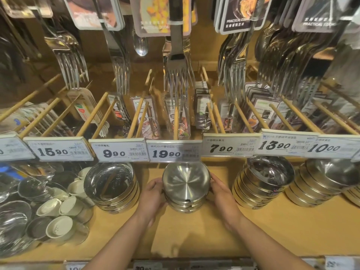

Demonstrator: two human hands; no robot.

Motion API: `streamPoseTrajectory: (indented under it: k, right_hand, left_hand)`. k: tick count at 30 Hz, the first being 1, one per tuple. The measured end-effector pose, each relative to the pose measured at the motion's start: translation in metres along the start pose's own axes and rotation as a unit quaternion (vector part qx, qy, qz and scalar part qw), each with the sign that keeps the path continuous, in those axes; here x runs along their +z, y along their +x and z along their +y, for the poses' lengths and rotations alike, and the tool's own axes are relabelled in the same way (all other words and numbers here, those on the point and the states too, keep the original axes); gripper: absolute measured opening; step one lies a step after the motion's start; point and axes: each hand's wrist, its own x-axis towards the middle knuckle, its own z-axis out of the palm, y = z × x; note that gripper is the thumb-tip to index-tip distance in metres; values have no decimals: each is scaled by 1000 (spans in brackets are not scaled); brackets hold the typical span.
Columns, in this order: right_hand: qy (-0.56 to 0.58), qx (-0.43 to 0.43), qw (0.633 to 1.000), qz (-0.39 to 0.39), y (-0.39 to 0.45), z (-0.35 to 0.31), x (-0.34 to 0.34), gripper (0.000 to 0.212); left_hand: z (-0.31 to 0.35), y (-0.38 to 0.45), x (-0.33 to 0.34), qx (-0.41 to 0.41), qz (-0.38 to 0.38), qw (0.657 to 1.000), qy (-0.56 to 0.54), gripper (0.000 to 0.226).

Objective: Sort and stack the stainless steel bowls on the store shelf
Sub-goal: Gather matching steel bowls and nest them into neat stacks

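here, hands: both reach onto the wooden shelf point(194, 236) and clasp one short stack of steel bowls from either side.
left hand point(152, 197): fingers curled round the left side of the middle stack point(186, 189), thumb up near the top bowl's rim.
right hand point(222, 193): fingers curled against the stack's right side, gripping it.
middle stack: a few shallow bowls nested together, resting on the shelf straight below the 19.90 tag point(173, 152), top bowl tipped a little toward the camera.
left stack point(112, 187): more steel bowls, near the left hand but apart from it, below the 9.90 tag point(118, 152).
right stack point(263, 184): taller, leaning slightly, near the right hand without touching.
far right stack point(319, 182): beside that one, partly hidden by tags.
far left: small pale dishes point(64, 207) and glass bowls point(15, 217) heaped together.
above: packaged forks point(177, 75) hang on pegs, with wooden dividers point(93, 115) behind the tags.
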Motion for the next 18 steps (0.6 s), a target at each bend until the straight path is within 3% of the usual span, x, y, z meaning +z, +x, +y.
streamPoseTrajectory:
  k: [18]
  right_hand:
    - [5, 18, 1000, 0, 3, -2, -3, 36]
  left_hand:
    - [3, 2, 1, -6, -9, 1000, 9, 27]
